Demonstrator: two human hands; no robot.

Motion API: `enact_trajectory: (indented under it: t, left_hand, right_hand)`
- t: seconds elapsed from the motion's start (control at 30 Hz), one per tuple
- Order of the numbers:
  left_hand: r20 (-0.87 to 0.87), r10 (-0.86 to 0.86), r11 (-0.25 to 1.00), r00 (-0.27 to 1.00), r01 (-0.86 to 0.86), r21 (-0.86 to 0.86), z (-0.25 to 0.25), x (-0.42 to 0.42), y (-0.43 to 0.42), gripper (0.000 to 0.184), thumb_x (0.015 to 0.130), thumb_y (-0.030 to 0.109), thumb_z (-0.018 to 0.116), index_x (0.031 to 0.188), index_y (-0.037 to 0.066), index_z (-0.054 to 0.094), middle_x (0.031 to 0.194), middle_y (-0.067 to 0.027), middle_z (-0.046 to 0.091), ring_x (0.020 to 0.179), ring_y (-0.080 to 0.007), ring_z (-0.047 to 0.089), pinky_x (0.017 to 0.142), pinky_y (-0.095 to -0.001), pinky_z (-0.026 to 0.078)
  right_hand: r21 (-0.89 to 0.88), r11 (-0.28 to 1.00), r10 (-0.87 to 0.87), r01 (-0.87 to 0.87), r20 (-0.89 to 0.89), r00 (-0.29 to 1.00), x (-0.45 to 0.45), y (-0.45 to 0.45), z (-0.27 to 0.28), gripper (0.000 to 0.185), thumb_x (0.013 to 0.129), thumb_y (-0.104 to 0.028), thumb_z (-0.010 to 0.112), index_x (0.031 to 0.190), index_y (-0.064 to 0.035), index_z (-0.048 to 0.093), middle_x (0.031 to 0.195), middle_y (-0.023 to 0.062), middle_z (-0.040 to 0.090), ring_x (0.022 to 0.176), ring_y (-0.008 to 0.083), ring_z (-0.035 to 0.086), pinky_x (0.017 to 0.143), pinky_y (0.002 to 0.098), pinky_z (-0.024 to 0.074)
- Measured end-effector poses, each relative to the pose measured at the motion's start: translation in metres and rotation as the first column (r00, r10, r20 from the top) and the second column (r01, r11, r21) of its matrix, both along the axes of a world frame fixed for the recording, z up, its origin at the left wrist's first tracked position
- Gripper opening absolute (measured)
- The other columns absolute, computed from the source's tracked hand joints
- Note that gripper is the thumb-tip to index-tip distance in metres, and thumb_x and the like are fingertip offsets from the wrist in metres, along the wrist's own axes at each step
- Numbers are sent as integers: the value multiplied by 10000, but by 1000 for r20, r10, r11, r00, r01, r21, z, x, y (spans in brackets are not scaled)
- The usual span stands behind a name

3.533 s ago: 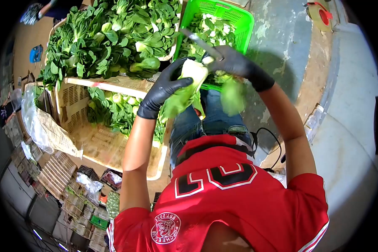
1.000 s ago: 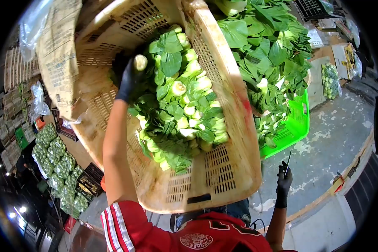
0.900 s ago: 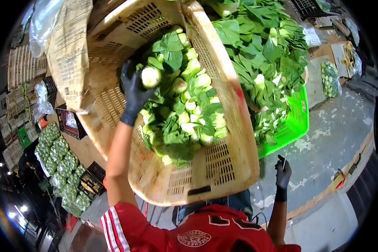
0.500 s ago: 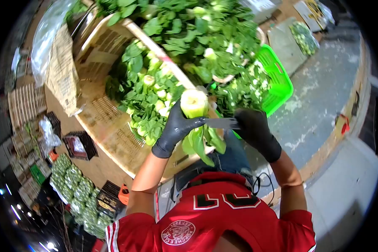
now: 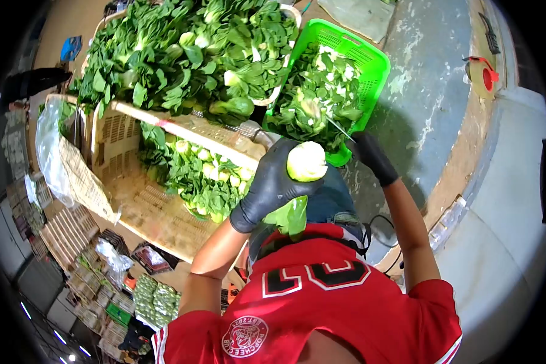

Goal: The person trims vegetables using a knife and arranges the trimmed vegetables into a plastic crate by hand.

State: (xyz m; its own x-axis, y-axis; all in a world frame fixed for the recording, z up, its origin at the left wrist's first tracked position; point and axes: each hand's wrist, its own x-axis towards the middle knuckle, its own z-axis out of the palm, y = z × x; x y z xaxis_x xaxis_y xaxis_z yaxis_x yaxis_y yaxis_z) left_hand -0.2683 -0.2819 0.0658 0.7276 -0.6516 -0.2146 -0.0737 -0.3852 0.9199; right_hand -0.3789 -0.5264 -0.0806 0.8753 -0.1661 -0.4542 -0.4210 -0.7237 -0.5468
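In a black glove, my left hand (image 5: pixel 276 182) is wrapped round a bok choy (image 5: pixel 307 162), its pale cut base facing up and its leaves hanging below. My right hand (image 5: pixel 370 155), also gloved, is closed on a knife (image 5: pixel 341 128) whose thin blade points up and left over the green basket (image 5: pixel 379 73). Cut leaves and pale pieces fill much of that basket. A small pale piece (image 5: pixel 311 108), blurred, is above the leaves. Left of my left hand, a beige crate (image 5: pixel 145 206) holds rows of bok choy (image 5: pixel 209 173).
A second crate heaped with bok choy (image 5: pixel 182 54) stands at the upper left. A plastic bag and woven sack (image 5: pixel 82 176) hang over the beige crate's left end. Bagged greens (image 5: pixel 155 297) lie at the lower left; a red tape roll (image 5: pixel 486 79) is at the right.
My view has turned toward the green basket. The knife has left the bok choy's base and moved up and right with my right hand. The bok choy remains in my left hand.
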Motion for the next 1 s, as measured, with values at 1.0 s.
enact_trajectory:
  t: [1.0]
  left_hand:
    - [-352,-908,110,229,-679,-726,20,307,293,475,892,330,480,1276,56,418,1173,-123,535,1000,-222,556,843,-342,480]
  right_hand:
    - [-232,959,-70,164,367,928,118,27,-3,596,742,-210,676,1205,76,433,1157,258,509,1105,375,480,945,389,371]
